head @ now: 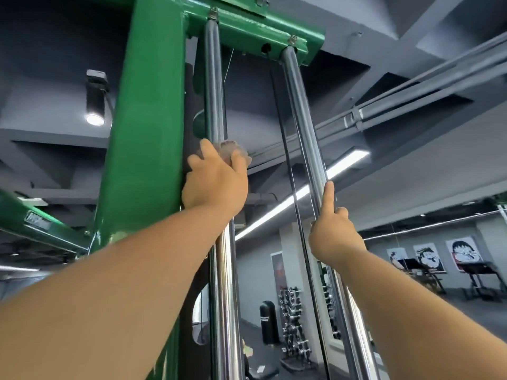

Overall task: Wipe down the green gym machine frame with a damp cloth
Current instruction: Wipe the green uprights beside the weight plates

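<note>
Up on left chrome rod (212, 86) beside green frame (148, 119), left hand (215, 179) grips cloth (233, 149); right hand (333, 234) grips right rod (300, 111), index finger (328, 196) straight

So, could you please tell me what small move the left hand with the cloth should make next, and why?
Probably slide the cloth up the left chrome rod toward the green crossbar. The left hand holds it against that rod well below the top, so a long stretch lies above, and the right hand grips the right rod for support.
</note>
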### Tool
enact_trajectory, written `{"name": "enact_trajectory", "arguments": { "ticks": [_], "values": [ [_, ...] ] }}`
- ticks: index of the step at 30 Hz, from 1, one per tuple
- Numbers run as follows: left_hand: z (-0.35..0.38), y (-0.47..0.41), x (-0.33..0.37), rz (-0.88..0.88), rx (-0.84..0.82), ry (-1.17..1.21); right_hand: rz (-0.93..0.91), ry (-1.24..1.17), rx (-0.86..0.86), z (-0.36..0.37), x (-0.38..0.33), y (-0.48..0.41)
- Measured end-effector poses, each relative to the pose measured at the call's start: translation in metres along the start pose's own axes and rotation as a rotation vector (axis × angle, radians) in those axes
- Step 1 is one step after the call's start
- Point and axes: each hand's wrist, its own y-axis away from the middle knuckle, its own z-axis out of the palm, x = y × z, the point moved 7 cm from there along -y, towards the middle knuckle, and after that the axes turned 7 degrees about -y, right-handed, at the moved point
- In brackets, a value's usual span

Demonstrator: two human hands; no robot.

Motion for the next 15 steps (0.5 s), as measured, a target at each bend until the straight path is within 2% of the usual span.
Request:
{"name": "enact_trajectory", "arguments": {
  "ticks": [6, 11, 13, 15],
  "values": [
    [0.010, 0.041, -0.013, -0.036, -0.122, -0.008, -0.041, -0.070, 0.039, -0.001, -0.003, 0.009],
    [0.010, 0.018, -0.016, -0.119, -0.116, 0.124, -0.373, -0.131, 0.259, -0.027, -0.055, 0.019],
    [0.007, -0.005, -0.007, -0.120, -0.080, 0.138, -0.428, -0.064, 0.265, -0.029, -0.075, 0.000],
    [0.005, -0.037, 0.007, -0.114, -0.080, 0.128, -0.393, 0.052, 0.250, -0.030, -0.085, -0.028]
  ]
}}
